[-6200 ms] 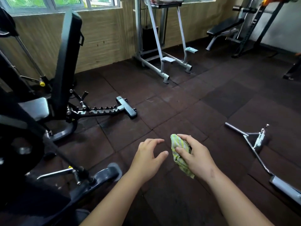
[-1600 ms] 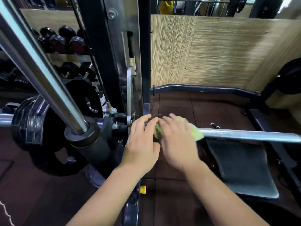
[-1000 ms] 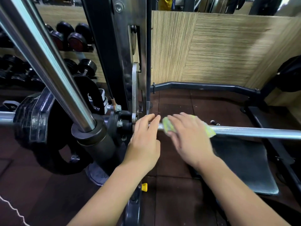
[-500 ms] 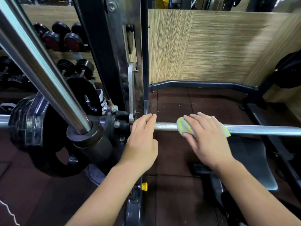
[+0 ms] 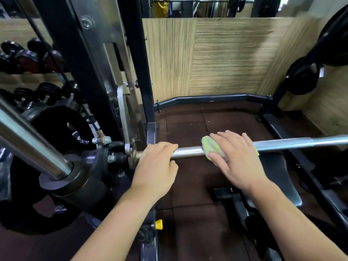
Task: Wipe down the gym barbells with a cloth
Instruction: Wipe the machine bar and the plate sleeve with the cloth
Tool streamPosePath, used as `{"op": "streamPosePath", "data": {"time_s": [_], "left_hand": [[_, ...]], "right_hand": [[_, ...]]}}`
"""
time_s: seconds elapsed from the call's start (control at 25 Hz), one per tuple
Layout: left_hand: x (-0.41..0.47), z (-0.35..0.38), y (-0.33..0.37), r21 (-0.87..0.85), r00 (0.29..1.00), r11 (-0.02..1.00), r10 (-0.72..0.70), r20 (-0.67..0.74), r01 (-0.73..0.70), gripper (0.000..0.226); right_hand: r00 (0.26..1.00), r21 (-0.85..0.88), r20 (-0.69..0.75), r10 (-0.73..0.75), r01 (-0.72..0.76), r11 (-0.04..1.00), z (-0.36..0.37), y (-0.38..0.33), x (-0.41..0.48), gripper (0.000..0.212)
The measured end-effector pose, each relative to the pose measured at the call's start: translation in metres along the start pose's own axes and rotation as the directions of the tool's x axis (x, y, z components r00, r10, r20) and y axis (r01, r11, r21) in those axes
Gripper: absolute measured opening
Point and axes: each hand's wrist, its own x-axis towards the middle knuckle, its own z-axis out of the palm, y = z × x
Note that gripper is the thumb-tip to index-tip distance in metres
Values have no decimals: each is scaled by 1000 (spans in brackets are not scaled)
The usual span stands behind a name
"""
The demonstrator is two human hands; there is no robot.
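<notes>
Head view: a chrome barbell (image 5: 190,152), knurled near the rack, runs level above a bench. Left hand (image 5: 156,166) curls over the bar; right hand (image 5: 237,159) presses a green-striped cloth (image 5: 211,146), wrapped over the shaft.

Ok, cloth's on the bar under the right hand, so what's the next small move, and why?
Probably slide the right hand and the cloth further right along the barbell. The left hand grips the bar near the rack, and a long bare stretch runs right of the cloth.
</notes>
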Motion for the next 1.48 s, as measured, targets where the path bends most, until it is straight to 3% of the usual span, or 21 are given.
{"op": "streamPosePath", "data": {"time_s": [0.12, 0.32, 0.48, 0.6, 0.8, 0.92, 1.08, 1.2, 1.32, 1.48], "left_hand": [[19, 12, 15, 108, 997, 992, 62, 34, -65, 40], [40, 32, 43, 108, 986, 984, 130, 103, -141, 39], [60, 50, 74, 87, 965, 974, 189, 182, -208, 47], [75, 67, 102, 137, 945, 953, 234, 229, -269, 47], [96, 86, 128, 250, 938, 925, 215, 273, -285, 36], [106, 94, 145, 234, 928, 927, 216, 304, -293, 34], [114, 109, 171, 191, 917, 928, 255, 306, -321, 35], [118, 122, 187, 161, 913, 920, 309, 267, -358, 41], [118, 139, 203, 169, 903, 896, 374, 212, -411, 47], [115, 150, 213, 237, 903, 874, 391, 177, -425, 49]], "right_hand": [[996, -13, -10, 85, -85, 996, -1, 1, 2, 56], [1000, 58, -7, 23, -22, 998, -4, 26, -7, 51], [974, 66, -103, 203, -197, 978, -17, 102, -23, 52], [929, 63, -173, 328, -321, 945, -21, 114, -21, 54], [984, 79, -138, 113, -102, 992, -12, 109, -27, 48], [968, 50, -182, 173, -167, 985, -24, 168, -39, 51], [893, 112, -265, 363, -346, 932, -34, 204, -45, 49], [923, 115, -256, 288, -267, 957, -23, 181, -44, 45], [937, 89, -267, 223, -206, 974, -28, 211, -53, 47], [834, 129, -343, 432, -414, 901, -44, 271, -58, 53]]}}
